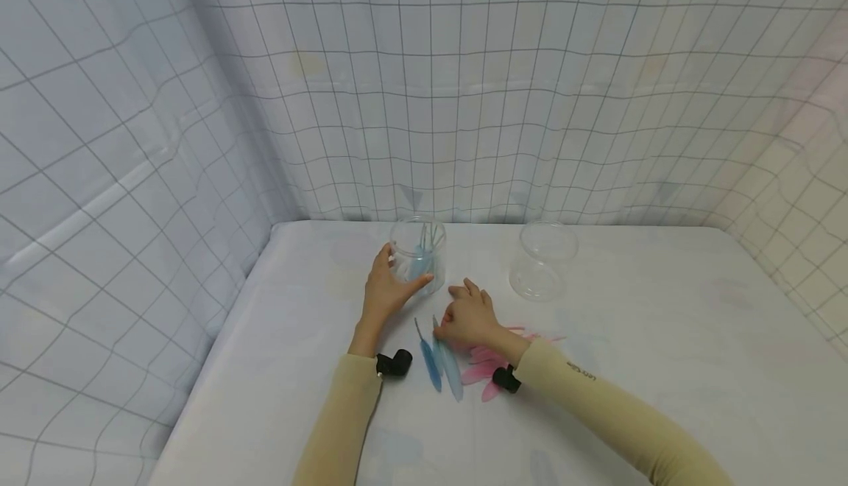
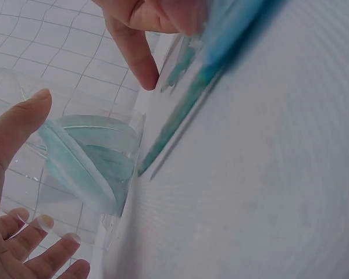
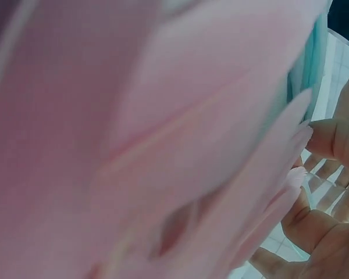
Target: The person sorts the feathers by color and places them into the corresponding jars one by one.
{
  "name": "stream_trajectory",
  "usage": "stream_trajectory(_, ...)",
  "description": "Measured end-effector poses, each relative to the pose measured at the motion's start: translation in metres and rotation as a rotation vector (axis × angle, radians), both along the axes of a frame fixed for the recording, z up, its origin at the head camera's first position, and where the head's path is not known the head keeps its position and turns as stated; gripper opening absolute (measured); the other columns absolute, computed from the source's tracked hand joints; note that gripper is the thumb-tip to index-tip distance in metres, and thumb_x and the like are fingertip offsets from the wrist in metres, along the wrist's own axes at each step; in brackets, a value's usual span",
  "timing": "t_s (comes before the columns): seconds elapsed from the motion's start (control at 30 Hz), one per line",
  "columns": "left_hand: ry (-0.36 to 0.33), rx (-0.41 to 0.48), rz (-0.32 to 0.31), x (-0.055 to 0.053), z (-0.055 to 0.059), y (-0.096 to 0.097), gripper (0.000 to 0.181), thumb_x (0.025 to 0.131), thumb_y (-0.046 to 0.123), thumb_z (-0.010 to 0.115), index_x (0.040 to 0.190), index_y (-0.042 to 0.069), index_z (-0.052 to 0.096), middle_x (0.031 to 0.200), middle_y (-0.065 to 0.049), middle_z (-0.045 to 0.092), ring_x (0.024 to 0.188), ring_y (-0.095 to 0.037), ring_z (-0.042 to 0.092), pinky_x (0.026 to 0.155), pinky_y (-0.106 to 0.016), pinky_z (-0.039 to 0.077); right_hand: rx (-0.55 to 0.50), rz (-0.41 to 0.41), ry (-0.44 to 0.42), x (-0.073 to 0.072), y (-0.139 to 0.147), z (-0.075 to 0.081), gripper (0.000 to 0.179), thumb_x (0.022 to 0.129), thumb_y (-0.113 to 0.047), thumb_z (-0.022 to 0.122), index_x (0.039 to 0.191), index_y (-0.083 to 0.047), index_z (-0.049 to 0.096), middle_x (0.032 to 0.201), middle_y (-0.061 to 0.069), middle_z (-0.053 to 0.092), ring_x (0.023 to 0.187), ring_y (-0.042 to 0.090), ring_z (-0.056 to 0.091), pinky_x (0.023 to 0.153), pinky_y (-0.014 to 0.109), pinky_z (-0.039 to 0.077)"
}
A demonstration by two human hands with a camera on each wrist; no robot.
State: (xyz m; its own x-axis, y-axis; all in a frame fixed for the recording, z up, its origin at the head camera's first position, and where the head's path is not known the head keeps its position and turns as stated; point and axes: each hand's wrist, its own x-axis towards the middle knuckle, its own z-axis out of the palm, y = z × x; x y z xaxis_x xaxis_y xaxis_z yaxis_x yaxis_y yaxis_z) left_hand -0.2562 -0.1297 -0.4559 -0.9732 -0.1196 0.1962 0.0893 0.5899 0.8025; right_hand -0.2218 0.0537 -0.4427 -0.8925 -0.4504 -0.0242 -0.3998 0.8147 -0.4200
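My left hand (image 1: 386,289) curves round a clear plastic jar (image 1: 433,269), thumb on the near side and fingers on the far side. Inside the jar stand several light blue feathers (image 2: 81,165), quills upward. Just right of the jar, my right hand (image 1: 469,318) is low over the table, its thumb and index finger pinching a light blue feather (image 1: 452,375) near the quill; the exact contact is partly hidden. A darker blue feather (image 1: 430,362) lies to its left. Pink feathers (image 1: 485,355) lie partly under my right wrist and fill much of the right wrist view.
A second clear jar (image 1: 538,280) stands at the back right of the white-covered table (image 1: 662,339). Grid-patterned cloth (image 1: 477,118) hangs behind and along both sides. Black wrist cameras (image 1: 396,363) sit on both arms, close to the feathers.
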Motion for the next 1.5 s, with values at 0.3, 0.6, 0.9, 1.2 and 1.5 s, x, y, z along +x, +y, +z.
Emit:
stream_trajectory(0.3, -0.013, 0.007, 0.001, 0.001, 0.000, 0.000, 0.103, 0.072, 0.052, 0.078, 0.148, 0.007, 0.025, 0.145, -0.016, 0.035, 0.126, -0.033, 0.042, 0.097, -0.056, 0.035, -0.009, -0.023, -0.041, 0.001, 0.002, 0.001, 0.029, 0.076, -0.034, 0.073, 0.054, -0.020, 0.061, 0.141, 0.016, 0.043, 0.137, 0.041, 0.019, 0.104, 0.063, 0.016)
stream_trajectory(0.6, -0.008, 0.018, -0.006, 0.001, 0.000, 0.000, 0.104, 0.072, 0.052, 0.078, 0.148, 0.007, 0.024, 0.146, -0.015, 0.034, 0.126, -0.032, 0.041, 0.098, -0.054, 0.036, -0.092, -0.047, -0.133, -0.004, 0.006, 0.012, 0.025, 0.083, -0.031, 0.064, 0.064, -0.016, 0.071, 0.135, 0.017, 0.050, 0.134, 0.043, 0.024, 0.099, 0.065, 0.025)
stream_trajectory(0.9, 0.001, 0.012, -0.005, 0.001, 0.001, 0.000, 0.102, 0.072, 0.051, 0.079, 0.147, 0.007, 0.026, 0.144, -0.016, 0.037, 0.125, -0.032, 0.043, 0.097, -0.053, 0.037, -0.149, -0.061, -0.193, -0.006, 0.014, 0.015, 0.027, 0.081, -0.029, 0.060, 0.060, -0.015, 0.068, 0.134, 0.017, 0.051, 0.134, 0.044, 0.022, 0.097, 0.068, 0.024)
stream_trajectory(1.2, 0.009, 0.014, 0.001, 0.000, -0.001, 0.000, 0.103, 0.071, 0.053, 0.078, 0.147, 0.007, 0.025, 0.144, -0.016, 0.036, 0.125, -0.032, 0.043, 0.097, -0.054, 0.037, -0.153, -0.042, -0.194, -0.006, 0.020, 0.016, 0.028, 0.081, -0.030, 0.059, 0.059, -0.014, 0.065, 0.134, 0.017, 0.050, 0.134, 0.046, 0.021, 0.098, 0.068, 0.023)
stream_trajectory(1.5, 0.001, 0.018, -0.005, 0.000, -0.002, -0.001, 0.104, 0.071, 0.053, 0.078, 0.148, 0.006, 0.025, 0.145, -0.015, 0.036, 0.125, -0.032, 0.042, 0.097, -0.052, 0.037, -0.330, -0.107, -0.205, -0.020, 0.029, 0.036, 0.019, 0.088, -0.025, 0.059, 0.077, -0.012, 0.069, 0.141, 0.020, 0.042, 0.137, 0.044, 0.012, 0.102, 0.066, 0.012)
